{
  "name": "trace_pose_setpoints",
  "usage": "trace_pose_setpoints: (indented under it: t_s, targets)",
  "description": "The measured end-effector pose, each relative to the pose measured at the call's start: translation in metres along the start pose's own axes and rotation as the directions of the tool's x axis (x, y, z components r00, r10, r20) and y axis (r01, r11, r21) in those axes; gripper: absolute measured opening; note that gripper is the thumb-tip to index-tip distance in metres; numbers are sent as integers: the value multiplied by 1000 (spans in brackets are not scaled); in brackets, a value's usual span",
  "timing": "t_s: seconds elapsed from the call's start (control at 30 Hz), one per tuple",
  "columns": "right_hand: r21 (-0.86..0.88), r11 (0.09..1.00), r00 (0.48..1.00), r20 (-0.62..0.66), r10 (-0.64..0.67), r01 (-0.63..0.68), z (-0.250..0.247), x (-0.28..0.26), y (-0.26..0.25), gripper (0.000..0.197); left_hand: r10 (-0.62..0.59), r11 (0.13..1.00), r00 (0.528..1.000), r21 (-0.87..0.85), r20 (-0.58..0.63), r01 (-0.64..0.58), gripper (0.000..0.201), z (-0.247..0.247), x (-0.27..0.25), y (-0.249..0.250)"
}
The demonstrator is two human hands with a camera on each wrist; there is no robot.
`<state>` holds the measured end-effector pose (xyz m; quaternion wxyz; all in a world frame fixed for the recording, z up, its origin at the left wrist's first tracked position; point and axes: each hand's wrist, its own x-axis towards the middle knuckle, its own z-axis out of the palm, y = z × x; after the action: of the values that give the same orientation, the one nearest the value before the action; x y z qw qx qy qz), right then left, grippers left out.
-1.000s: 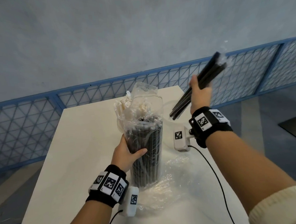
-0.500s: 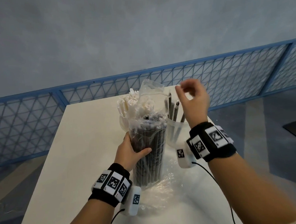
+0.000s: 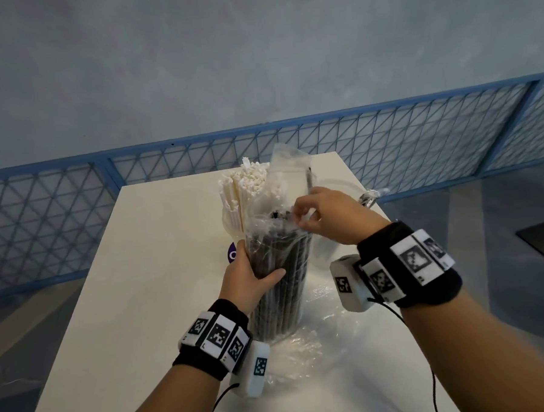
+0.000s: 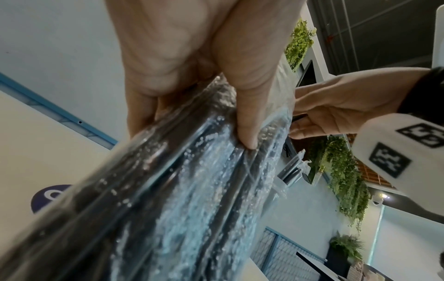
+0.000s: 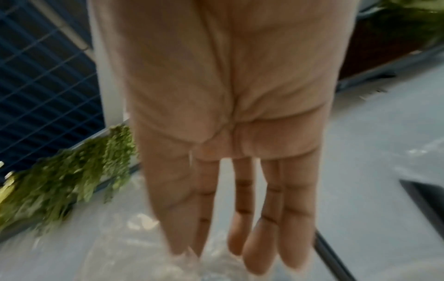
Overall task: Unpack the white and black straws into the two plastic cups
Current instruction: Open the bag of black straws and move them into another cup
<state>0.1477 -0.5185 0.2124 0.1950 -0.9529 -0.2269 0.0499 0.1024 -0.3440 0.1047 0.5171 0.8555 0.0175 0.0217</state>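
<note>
Left hand [image 3: 247, 278] wraps the upright bag of black straws [image 3: 281, 287] mid-bench [image 3: 142, 275]; right hand [image 3: 325, 217], fingers loosely extended, reaches its open top. Straws look light, stiff, slippery in film: best pinched by their upper ends. White straws [image 3: 247, 188] stand just behind.

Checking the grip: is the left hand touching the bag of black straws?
Touching. The left wrist view shows the left hand wrapped round the bag of black straws, thumb pressed in.

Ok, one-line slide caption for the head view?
Left hand grips the bagged black straws upright while the right hand reaches into the bag's top.
</note>
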Motion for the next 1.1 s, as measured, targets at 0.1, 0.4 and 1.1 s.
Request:
trace_pose_setpoints:
  t_s: [0.1,0.4,1.1]
  targets:
    - [74,994,984,155,-91,80,2,-5,1,46,0,1000,1000,-16,-5,0,73,-3,-1,-1]
    - [-271,962,986,-147,-81,38,9,-19,7,36,1,999,1000,-34,-13,-1,64,-1,-1,-3]
    - [-27,984,984,-4,178,-178,20,0,-5,68,23,999,1000,-25,-19,-24,63,1,-4,-5]
